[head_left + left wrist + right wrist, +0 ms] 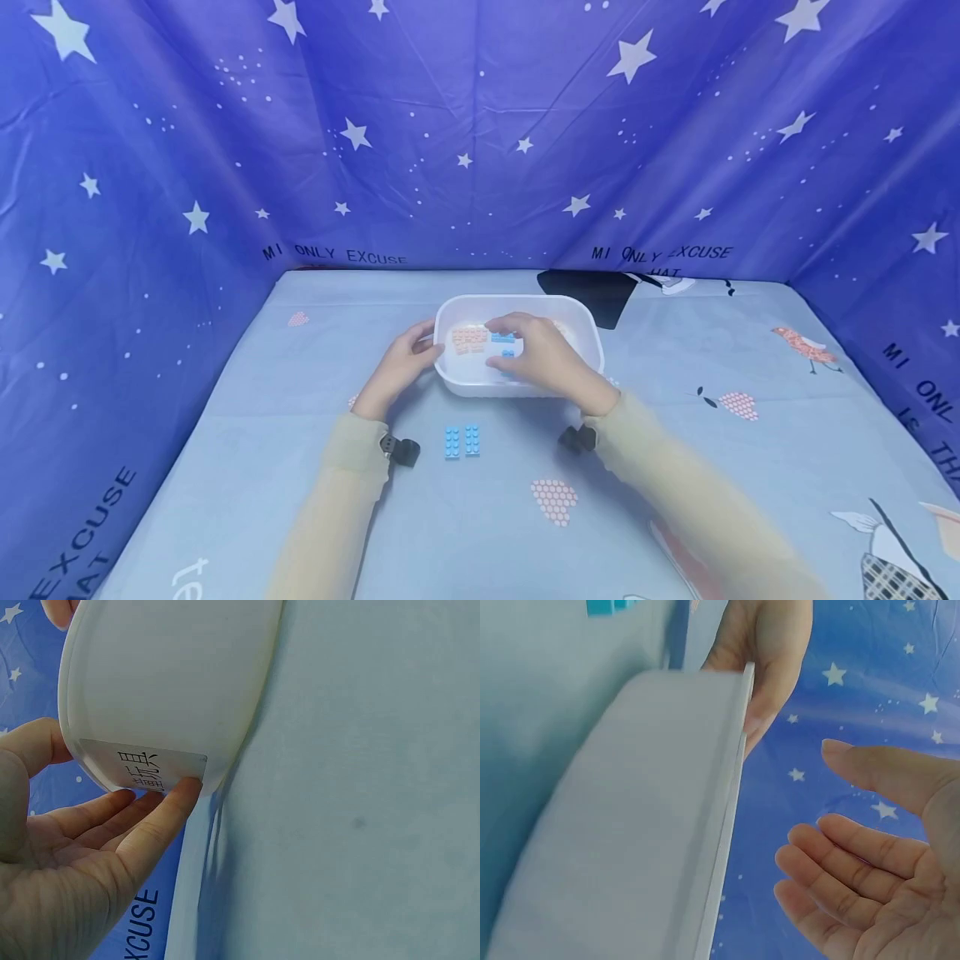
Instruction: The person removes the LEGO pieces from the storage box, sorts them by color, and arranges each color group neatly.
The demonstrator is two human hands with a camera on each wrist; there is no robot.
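Observation:
A white plastic box (468,386) with rounded corners stands on the cloth, with pink toy bricks (469,337) and blue toy bricks (502,337) inside. My left hand (405,362) grips its left end; in the left wrist view the thumb is at the rim and the fingertips press the wall by a printed label (142,769). Over the box hangs my right hand (536,354), thumb and fingers apart and nothing between them, hiding some of the contents. Its palm (900,900) appears bare in the right wrist view, above the rim. Two blue bricks (462,442) lie in front of the box.
The table has a pale blue printed cloth (480,533). Blue star-patterned curtains (420,108) enclose the back and sides. Each wrist carries a dark strapped device, such as the left one (402,451).

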